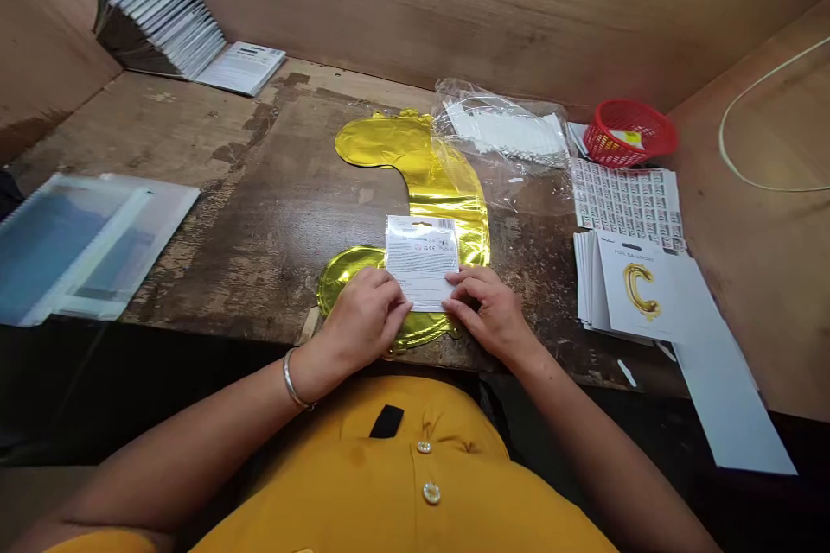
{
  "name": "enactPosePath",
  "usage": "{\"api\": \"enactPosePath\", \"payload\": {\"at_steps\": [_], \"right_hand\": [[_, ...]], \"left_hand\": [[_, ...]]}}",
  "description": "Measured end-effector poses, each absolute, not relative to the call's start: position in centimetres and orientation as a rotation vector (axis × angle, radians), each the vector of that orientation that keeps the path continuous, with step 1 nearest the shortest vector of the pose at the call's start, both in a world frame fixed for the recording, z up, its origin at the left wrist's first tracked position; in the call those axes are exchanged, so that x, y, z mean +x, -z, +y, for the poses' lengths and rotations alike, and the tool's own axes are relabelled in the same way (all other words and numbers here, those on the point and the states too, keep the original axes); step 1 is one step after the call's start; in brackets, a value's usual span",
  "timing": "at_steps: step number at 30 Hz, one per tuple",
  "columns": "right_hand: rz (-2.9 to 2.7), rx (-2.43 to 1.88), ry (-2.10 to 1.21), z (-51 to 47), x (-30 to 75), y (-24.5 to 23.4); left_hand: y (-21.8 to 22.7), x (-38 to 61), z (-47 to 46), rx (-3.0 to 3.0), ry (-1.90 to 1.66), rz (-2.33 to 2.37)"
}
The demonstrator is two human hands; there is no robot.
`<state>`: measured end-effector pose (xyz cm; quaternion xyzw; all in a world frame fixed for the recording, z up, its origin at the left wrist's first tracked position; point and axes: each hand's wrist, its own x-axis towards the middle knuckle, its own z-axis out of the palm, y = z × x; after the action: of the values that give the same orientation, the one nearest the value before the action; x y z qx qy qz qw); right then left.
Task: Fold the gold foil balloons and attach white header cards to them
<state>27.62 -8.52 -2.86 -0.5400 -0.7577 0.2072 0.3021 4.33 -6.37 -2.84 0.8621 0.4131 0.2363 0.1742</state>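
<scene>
A white printed packaging card [421, 263], with small text, a barcode and a hang slot, lies over the gold foil balloon [450, 190]. My left hand [369, 315] has its fingers curled at the card's lower left corner, thumb pressed to the edge. At the lower right edge, my right hand [486, 307] pinches the card between thumb and fingers. The flat, C-shaped balloon rests on the wooden table beneath, its lower part partly hidden by the card and my hands.
Clear bags [97, 246] lie at left; packed cards [162, 13] stand behind them. A plastic bag of white pieces [512, 134], a red basket [628, 134], a sticker sheet [626, 199] and "Foil Balloons" cards [635, 285] are at right. Wooden walls enclose the table [272, 207].
</scene>
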Motion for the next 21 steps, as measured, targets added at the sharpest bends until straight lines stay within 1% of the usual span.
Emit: {"api": "enactPosePath", "payload": {"at_steps": [3, 5, 8, 12, 14, 18, 21], "right_hand": [[-1.92, -1.539, -0.5, -8.6, 26.8, 2.7], [-1.872, -1.614, -0.425, -8.5, 26.2, 3.0], [-1.842, -1.665, -0.341, -8.7, 25.8, 3.5], [-1.848, -1.646, -0.278, -8.9, 26.1, 4.0], [-1.838, -1.613, -0.259, -8.7, 26.4, 4.3], [-1.829, -1.591, -0.24, -8.1, 26.8, 5.0], [-1.804, -1.62, -0.263, -8.0, 26.8, 5.5]], "left_hand": [[2.6, 4.0, -5.8, 2.39, -0.589, 1.409], [2.1, 3.7, -5.0, 2.312, -0.536, 1.486], [1.1, 3.6, -3.8, 2.149, -0.473, 1.486], [0.4, 4.2, -3.0, 1.867, -0.411, 1.326], [0.5, 4.5, -3.0, 1.832, -0.439, 1.318], [0.9, 4.8, -3.1, 1.835, -0.639, 1.41], [1.0, 5.4, -3.0, 1.442, -0.759, 1.342]]}}
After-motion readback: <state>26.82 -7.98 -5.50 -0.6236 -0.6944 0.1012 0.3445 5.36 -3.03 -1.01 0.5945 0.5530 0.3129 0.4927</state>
